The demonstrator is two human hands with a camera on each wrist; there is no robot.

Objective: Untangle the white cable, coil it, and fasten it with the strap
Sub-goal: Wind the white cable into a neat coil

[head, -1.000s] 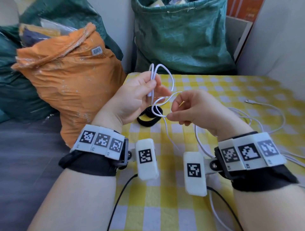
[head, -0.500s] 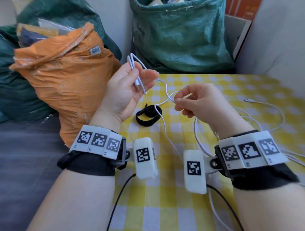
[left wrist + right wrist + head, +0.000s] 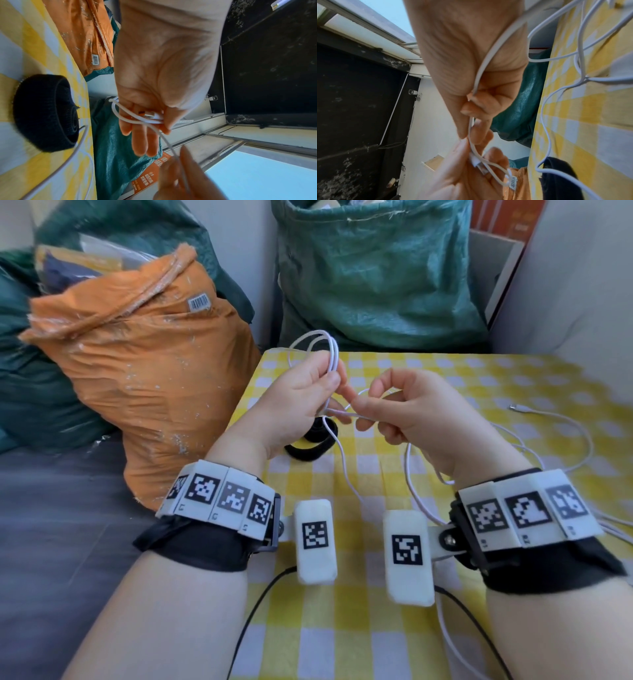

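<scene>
My left hand (image 3: 308, 395) pinches a small coil of the white cable (image 3: 330, 350) between thumb and fingers, with the USB plug (image 3: 149, 115) lying across its fingers. Close beside it, my right hand (image 3: 394, 409) pinches the cable's running strand (image 3: 477, 75), which passes through its curled fingers. The loose remainder of the cable (image 3: 582, 436) trails over the yellow checked table (image 3: 445, 371) to the right, ending in a small plug (image 3: 515, 407). A rolled black strap (image 3: 308, 446) lies on the cloth under my left hand, clearly seen in the left wrist view as a black strap (image 3: 44, 112).
An orange sack (image 3: 147, 371) stands against the table's left edge. A green sack (image 3: 373, 268) stands behind the far edge, and a grey cushion (image 3: 575, 285) rises at the right. Black wrist-camera leads (image 3: 253, 611) run over the near cloth.
My left hand swung the coil right, back toward the table's far edge, gaining another loop. My right hand slid along the strand and came up close to the left fingers.
</scene>
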